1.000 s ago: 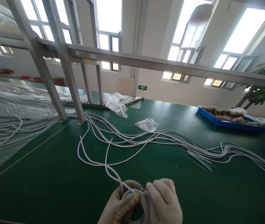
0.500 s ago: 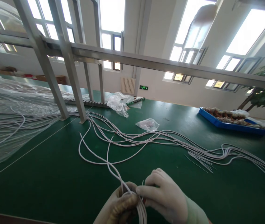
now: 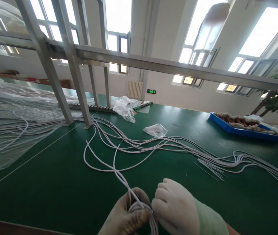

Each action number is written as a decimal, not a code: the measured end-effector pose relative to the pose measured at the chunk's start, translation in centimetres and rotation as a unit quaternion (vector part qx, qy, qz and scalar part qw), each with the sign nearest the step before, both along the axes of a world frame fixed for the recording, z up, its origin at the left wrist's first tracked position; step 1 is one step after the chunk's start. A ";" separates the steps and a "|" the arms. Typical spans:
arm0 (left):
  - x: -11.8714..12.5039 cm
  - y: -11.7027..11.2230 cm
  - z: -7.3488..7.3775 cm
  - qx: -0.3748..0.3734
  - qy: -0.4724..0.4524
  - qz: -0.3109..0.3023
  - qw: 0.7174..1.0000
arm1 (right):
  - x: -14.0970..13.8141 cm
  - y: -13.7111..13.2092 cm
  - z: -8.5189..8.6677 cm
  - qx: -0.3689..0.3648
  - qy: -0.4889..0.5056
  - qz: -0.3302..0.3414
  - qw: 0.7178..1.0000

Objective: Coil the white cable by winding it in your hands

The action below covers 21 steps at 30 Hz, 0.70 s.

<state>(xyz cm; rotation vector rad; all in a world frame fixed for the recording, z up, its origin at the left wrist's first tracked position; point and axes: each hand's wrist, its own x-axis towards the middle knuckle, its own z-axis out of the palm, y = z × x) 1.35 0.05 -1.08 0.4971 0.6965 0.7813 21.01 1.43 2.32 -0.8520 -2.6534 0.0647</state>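
Across a green worktop (image 3: pixel 55 195) under tall bright windows (image 3: pixel 118 19), white cables (image 3: pixel 153 145) sprawl beside a blue tray (image 3: pixel 229 129). Left hand (image 3: pixel 126 217) and right hand (image 3: pixel 175 209), both gloved, pinch a coiled white cable (image 3: pixel 139 207) with closed fingers at the near edge.

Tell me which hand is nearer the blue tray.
Right. The right hand lies on the blue tray's side of the cable coil; the left hand lies beyond it, farther away.

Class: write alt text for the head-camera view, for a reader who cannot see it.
Two gloved hands, left hand and right hand, together grip a coil of white cable over a green table. More white cables trail across it, past a small plastic bag and a blue tray.
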 end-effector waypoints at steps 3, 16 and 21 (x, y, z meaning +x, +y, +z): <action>0.4 -0.2 0.3 0.044 0.048 -0.009 0.998 | -0.1 -0.3 -0.4 -0.189 0.104 -0.089 0.972; -0.6 1.3 -1.7 0.068 0.020 -0.006 0.997 | 1.6 0.5 -1.3 -0.341 0.276 -0.066 0.896; -0.8 0.8 0.3 0.015 0.004 -0.030 0.999 | 1.6 1.5 -1.0 -0.179 0.130 -0.015 0.975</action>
